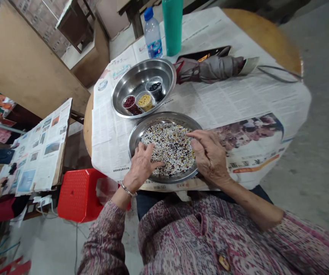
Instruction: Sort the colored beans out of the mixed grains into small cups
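Grains (171,147) near cups (145,102) and bottle (153,36)

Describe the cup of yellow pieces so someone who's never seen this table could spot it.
On the round wooden table spread with newspaper, find the metal basin farther from the person. Inside, the clear cup of yellow pieces sits between a cup of dark red ones and a cup of black ones; its yellow contents set it apart.
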The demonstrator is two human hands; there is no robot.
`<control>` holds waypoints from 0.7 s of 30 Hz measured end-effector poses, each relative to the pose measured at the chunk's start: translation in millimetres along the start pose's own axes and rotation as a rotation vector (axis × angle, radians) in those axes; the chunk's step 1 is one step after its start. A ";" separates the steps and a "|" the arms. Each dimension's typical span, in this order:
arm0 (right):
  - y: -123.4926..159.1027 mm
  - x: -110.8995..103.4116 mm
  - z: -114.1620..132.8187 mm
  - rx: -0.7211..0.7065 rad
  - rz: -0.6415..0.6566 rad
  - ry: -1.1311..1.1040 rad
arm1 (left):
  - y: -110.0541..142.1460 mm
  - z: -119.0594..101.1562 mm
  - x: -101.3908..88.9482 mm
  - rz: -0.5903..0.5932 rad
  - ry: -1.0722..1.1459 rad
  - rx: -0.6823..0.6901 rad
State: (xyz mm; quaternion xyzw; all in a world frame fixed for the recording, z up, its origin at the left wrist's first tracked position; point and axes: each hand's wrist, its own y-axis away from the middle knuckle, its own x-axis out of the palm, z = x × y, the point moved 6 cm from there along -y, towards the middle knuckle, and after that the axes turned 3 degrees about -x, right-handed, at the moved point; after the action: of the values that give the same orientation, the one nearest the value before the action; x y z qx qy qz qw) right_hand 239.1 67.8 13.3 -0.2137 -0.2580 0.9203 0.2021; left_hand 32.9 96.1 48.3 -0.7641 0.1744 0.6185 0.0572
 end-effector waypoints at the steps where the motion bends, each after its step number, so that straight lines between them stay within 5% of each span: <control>1: 0.2 0.2 -0.4 0.000 0.004 0.003 | 0.2 -4.8 4.0 0.004 0.071 0.022; 6: 0.6 0.7 -0.9 -0.026 0.005 0.015 | -24.2 -36.4 22.2 -0.023 0.347 0.140; 10: -0.3 0.6 0.9 -0.051 0.016 0.039 | -45.0 -51.9 15.1 -0.094 0.442 0.237; 14: -0.8 0.2 2.8 -0.056 0.026 0.034 | -50.2 -53.6 5.9 -0.103 0.235 0.311; 21: -0.3 -0.3 2.3 -0.062 0.002 0.016 | -43.9 -51.4 20.9 0.031 0.038 0.435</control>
State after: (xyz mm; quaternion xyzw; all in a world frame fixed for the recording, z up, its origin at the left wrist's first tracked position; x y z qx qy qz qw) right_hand 238.2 67.0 15.4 -0.2274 -0.2844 0.9104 0.1965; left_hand 98.9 117.4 34.2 -0.7426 0.3165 0.5524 0.2080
